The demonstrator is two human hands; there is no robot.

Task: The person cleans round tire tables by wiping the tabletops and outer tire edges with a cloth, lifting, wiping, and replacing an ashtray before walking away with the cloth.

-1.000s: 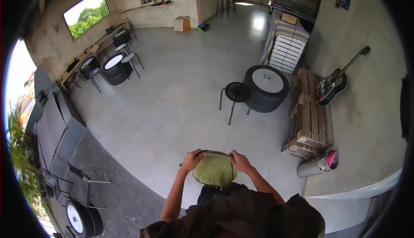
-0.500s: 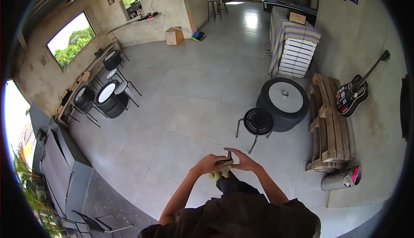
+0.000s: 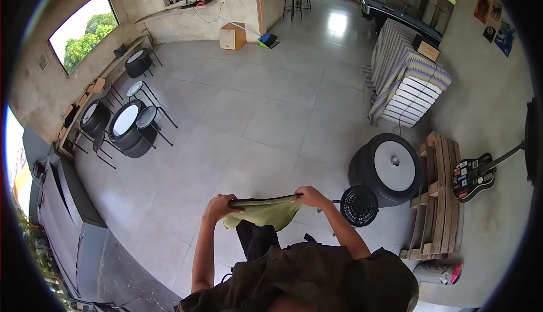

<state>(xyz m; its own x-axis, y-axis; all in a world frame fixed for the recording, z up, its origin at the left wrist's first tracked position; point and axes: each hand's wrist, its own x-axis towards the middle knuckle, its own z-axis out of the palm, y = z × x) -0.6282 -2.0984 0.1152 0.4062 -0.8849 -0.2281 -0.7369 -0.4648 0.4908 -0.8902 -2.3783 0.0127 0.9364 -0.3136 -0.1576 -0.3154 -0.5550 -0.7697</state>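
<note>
Stretched between my hands is a yellow-green cloth (image 3: 263,211) with a dark band along its top edge. My left hand (image 3: 219,207) grips the left end of that band, fingers wrapped over it. At the other end, my right hand (image 3: 310,196) pinches the corner. The cloth hangs down in front of my dark-clothed leg (image 3: 257,237); I cannot tell what kind of item it is. To the right of my right hand stands a black stool (image 3: 359,205) with a perforated round seat.
Beside the stool is a tyre table (image 3: 396,166) with a round light top. A wooden pallet (image 3: 438,199) and a stickered guitar (image 3: 474,177) are at the right wall. Tyre tables (image 3: 129,121) and stools stand left. A wooden box (image 3: 232,36) sits at the back wall.
My hands have moved apart, and the bunched green cloth is now spread out between them. The view has shifted and tilted, so the stool and tyre table appear lower and further right.
</note>
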